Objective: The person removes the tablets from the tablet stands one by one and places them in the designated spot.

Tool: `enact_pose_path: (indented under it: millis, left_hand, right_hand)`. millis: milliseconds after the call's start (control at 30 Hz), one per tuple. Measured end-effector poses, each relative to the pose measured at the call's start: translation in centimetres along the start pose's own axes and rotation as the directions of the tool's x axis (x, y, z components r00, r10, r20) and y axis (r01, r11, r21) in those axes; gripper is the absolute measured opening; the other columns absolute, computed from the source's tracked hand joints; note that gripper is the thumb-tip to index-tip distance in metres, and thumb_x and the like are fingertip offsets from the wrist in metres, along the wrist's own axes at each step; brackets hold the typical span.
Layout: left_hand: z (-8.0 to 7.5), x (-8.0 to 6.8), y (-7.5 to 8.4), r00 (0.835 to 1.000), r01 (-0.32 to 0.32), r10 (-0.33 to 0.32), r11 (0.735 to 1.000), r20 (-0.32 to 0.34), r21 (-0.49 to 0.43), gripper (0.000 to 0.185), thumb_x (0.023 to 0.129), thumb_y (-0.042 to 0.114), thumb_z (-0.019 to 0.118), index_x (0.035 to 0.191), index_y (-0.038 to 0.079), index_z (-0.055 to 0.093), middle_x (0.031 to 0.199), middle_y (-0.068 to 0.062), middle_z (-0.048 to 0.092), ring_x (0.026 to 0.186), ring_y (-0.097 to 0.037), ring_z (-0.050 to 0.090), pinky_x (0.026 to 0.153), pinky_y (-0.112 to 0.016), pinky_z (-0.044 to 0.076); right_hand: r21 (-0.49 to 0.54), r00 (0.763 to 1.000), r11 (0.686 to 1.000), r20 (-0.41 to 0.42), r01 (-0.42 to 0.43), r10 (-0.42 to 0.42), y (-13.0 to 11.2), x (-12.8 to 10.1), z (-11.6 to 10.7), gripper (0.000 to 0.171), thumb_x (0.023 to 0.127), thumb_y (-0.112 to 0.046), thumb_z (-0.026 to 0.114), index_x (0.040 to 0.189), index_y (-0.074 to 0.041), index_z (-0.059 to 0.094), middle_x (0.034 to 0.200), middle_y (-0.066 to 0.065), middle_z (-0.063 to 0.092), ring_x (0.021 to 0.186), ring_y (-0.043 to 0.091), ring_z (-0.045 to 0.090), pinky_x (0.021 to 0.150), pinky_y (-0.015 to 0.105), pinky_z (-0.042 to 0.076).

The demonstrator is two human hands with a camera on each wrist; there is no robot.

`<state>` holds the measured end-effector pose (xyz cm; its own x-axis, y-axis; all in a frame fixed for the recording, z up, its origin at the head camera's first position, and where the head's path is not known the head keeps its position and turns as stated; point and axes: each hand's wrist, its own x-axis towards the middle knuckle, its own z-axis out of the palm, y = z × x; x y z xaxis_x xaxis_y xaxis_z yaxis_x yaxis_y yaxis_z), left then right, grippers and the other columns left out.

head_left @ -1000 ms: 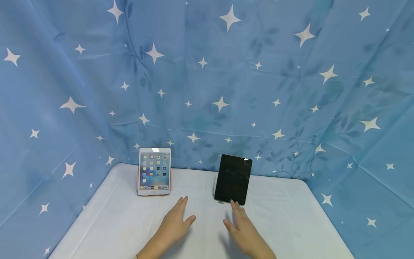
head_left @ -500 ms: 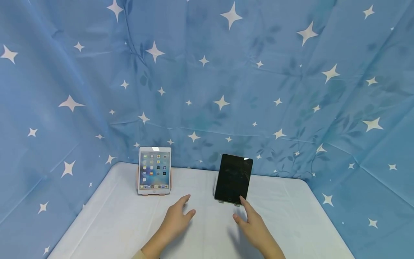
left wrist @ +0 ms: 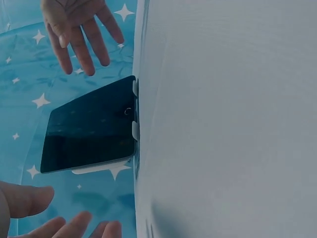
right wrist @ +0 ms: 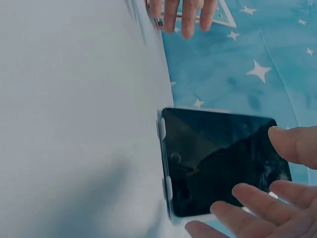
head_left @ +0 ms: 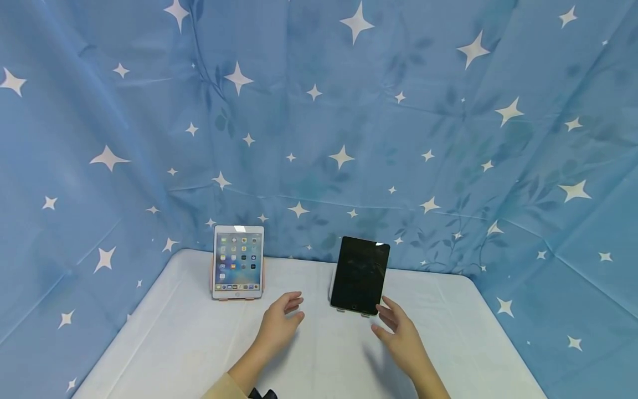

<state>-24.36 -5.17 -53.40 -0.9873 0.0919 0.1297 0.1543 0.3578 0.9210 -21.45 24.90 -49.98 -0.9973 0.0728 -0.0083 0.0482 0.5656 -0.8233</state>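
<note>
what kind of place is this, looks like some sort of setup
Probably a staged recording booth rather than a home: a blue star-printed cloth backdrop walls in a white-covered table, with a lit white tablet and a dark black tablet propped on stands.

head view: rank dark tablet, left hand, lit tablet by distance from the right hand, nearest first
1. Dark tablet: just beyond the right hand, on a white stand, not touched.
2. Left hand: to its left, above the table.
3. Lit tablet: far left, on an orange stand near the backdrop.
</note>
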Motion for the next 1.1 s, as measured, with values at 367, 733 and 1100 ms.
enact_pose_path:
  millis: [367, 733, 1100]
  left_hand:
    - [0.3, 1.4, 0.7, 0.999, 0.010, -0.005, 0.991, 0.038, -0.136, 0.044, 0.103, 0.006, 0.068, 0.146, 0.000, 0.060, 0.140, -0.020, 0.072, 0.134, -0.041, 0.067, 0.108, -0.048, 0.061]
    - [0.8, 3.4, 1.4, 0.988, 0.119, -0.076, 0.929, 0.134, -0.350, 0.045, 0.105, 0.004, 0.063, 0.149, -0.001, 0.057, 0.145, -0.023, 0.068, 0.136, -0.045, 0.064, 0.099, -0.039, 0.066]
    - [0.9, 5.4, 1.6, 0.972, 0.195, -0.123, 0.899, 0.201, -0.393, 0.047, 0.106, 0.005, 0.062, 0.152, 0.000, 0.055, 0.149, -0.021, 0.066, 0.140, -0.039, 0.062, 0.105, -0.044, 0.063]
  right_hand:
    - [0.102, 1.000, 0.995, 0.006, -0.016, 0.016, 1.0, 0.9, -1.5, 0.073, 0.101, -0.003, 0.072, 0.165, -0.009, 0.038, 0.155, 0.020, 0.061, 0.145, 0.044, 0.058, 0.111, 0.053, 0.057]
    - [0.214, 0.999, 0.976, 0.037, -0.033, 0.025, 1.7, 2.1, -3.6, 0.070, 0.103, -0.009, 0.070, 0.165, -0.009, 0.037, 0.159, 0.023, 0.056, 0.146, 0.044, 0.057, 0.107, 0.046, 0.062]
    - [0.243, 0.999, 0.970, 0.046, -0.026, 0.015, 2.1, 3.5, -3.9, 0.067, 0.106, -0.005, 0.065, 0.166, -0.005, 0.034, 0.160, 0.027, 0.053, 0.147, 0.046, 0.055, 0.104, 0.044, 0.063]
